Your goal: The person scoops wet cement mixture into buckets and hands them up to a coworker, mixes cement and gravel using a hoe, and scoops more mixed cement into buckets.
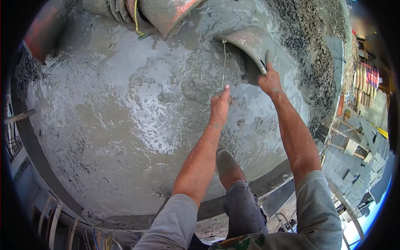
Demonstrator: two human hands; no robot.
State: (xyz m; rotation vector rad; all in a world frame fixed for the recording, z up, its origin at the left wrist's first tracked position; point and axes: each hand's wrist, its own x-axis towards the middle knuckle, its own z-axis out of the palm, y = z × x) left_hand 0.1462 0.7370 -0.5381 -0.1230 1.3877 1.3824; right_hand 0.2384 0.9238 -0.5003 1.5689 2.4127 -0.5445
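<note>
The rim of a mud-coated tub (255, 36) is gripped by the right hand (271, 81), with the fingers closed about the near-right end of its arc and one finger laid along the outer wall. A thin cord (225, 62) appears to be pinched between thumb and fingers by the left hand (219, 106), though the undersides of the fingers are hidden. The cord is fastened at the far-left end of the rim and is stretched almost straight to the left hand.

The tub is thus held at both ends of its mouth: directly at one, through the cord at the other. From the right hand it lies leftward and toward the far edge of the wet cement bed (104, 112); from the left hand it lies beyond and slightly to the right. The rim's long line is slanted from far left to near right, and the mouth is tilted toward the left hand. The right hand is the nearer, being in contact; the left is set apart.

Farther out, coarse grey mix (310, 54) is heaped along the bed's right edge. At the far edge, a second tub (166, 14) is seen beside a yellow strap (136, 21); a reddish tub (46, 31) is placed at the far-left corner.
</note>
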